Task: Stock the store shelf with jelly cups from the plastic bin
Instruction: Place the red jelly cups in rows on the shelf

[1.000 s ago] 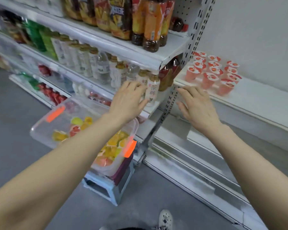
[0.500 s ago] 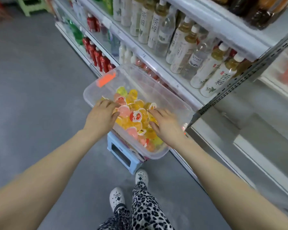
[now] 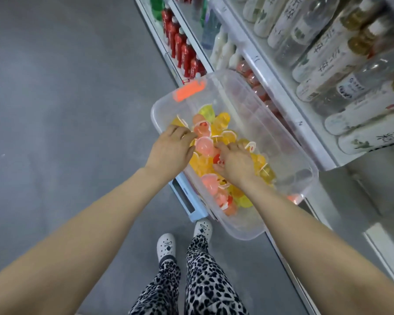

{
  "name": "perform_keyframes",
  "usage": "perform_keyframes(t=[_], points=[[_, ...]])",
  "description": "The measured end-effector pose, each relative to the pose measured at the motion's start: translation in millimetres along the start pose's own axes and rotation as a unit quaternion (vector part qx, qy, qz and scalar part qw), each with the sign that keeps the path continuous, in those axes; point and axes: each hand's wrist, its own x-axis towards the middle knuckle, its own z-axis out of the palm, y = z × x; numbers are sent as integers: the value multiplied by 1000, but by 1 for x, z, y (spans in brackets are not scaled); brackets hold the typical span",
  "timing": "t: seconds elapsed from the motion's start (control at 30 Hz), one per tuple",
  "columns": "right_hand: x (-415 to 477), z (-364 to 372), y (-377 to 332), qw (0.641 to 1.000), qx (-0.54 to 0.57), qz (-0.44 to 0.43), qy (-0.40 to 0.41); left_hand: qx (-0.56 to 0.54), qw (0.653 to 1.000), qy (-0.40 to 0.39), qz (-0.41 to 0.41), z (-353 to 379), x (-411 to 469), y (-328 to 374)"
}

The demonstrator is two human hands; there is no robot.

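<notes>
Picking step. Left hand (image 3: 171,148) down in the plastic bin (image 3: 234,87), grip bent over the jelly cups (image 3: 214,151); holding one or not, cannot tell. Right hand (image 3: 236,164) just beside, fingers curled into the pile; same, cannot tell. Next: close on cups, lift, carry to the shelf (image 3: 271,73) on the right.

Reaching into the bin (image 3: 241,233) with both hands: left hand (image 3: 171,148) lying on jelly cups (image 3: 223,123) by the bin's near-left wall, right hand (image 3: 236,163) digging among cups mid-bin, a pink cup (image 3: 204,145) between them. Standing just below the bin, bottles (image 3: 323,53) shelved beyond it.
</notes>
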Motion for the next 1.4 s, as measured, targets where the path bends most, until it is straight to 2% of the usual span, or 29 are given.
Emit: perform_keyframes(t=[0.13, 0.23, 0.33, 0.47, 0.57, 0.67, 0.83, 1.03, 1.13, 1.4], points=[[-10, -14, 7, 989, 110, 54, 78, -17, 997, -78, -25, -3, 13, 3], [-22, -23, 25, 974, 178, 85, 111, -31, 984, -169, -56, -4, 34, 21], [-34, -22, 43, 971, 193, 88, 112, 23, 966, -239, -93, 9, 52, 40], [-40, -11, 52, 963, 214, 97, 131, 95, 953, -267, -102, 30, 64, 53], [-40, -7, 54, 960, 219, 106, 135, 97, 951, -269, -120, 37, 71, 59], [-39, -5, 51, 964, 200, 107, 140, 34, 948, -270, -164, 36, 72, 62], [-46, -8, 49, 961, 209, 96, 157, -86, 953, -238, -166, 26, 66, 61], [-73, -37, 51, 944, 240, 132, 187, -190, 955, -179, -143, -6, 50, 74], [-97, -55, 51, 938, 241, 142, 203, -234, 956, -142, -105, -25, 39, 86], [-176, -96, 62, 912, 207, 183, 304, -244, 963, -117, -3, -69, 15, 136]])
